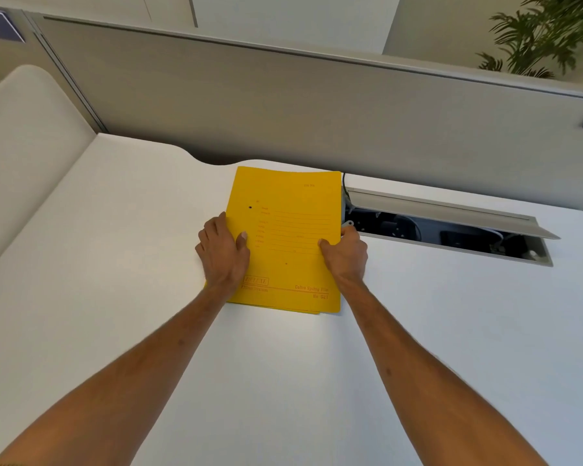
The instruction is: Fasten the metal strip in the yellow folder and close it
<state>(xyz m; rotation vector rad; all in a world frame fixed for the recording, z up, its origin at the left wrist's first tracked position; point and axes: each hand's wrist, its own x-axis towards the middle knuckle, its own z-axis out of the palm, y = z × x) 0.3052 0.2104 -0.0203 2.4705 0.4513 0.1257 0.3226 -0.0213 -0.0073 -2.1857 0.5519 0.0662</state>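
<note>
Both side edges of the closed yellow folder are pinched, left hand and right hand; edges should be squared before release.

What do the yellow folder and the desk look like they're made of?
Folder: probably thin matte card; it lies flat, with red printing and layered sheet edges at the near corner. Desk: smooth white matte top, likely laminate, though the look leaves that open.

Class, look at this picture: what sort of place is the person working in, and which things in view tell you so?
Most likely an office workstation. A grey partition screen backs the white desk, an open cable hatch is set into the desktop, and both hands rest on a yellow folder.
</note>
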